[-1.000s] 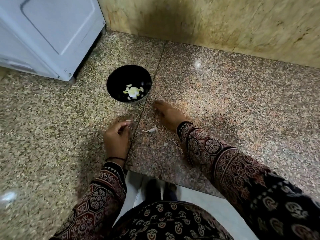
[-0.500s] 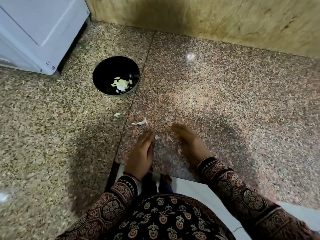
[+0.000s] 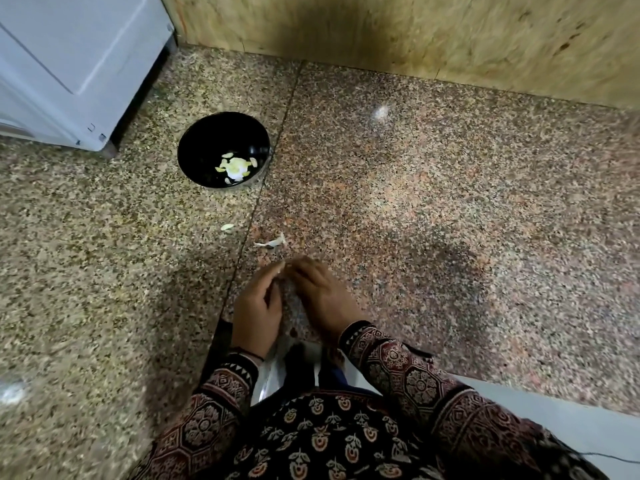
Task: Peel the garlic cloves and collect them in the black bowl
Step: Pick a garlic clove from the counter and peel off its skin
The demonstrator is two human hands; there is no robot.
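The black bowl (image 3: 194, 154) stands on the granite counter and holds several peeled garlic cloves (image 3: 236, 166). One loose clove (image 3: 227, 227) lies on the counter in front of the bowl, with a scrap of garlic skin (image 3: 272, 242) to its right. My left hand (image 3: 256, 306) and my right hand (image 3: 320, 296) are close together near the counter's front edge, fingertips almost meeting and fingers loosely curved over the stone. Anything between the palms is hidden, and the picture is blurred there.
A white appliance (image 3: 69, 64) stands at the back left, close behind the bowl. A yellowish stone wall (image 3: 415, 39) closes the back. A seam (image 3: 273, 150) runs down the counter beside the bowl. The counter's front edge (image 3: 519, 389) drops to a pale floor.
Both hands drew back from near the bowl to the front edge, then came together there. A clove near my left fingers a second ago now lies loose on the counter.
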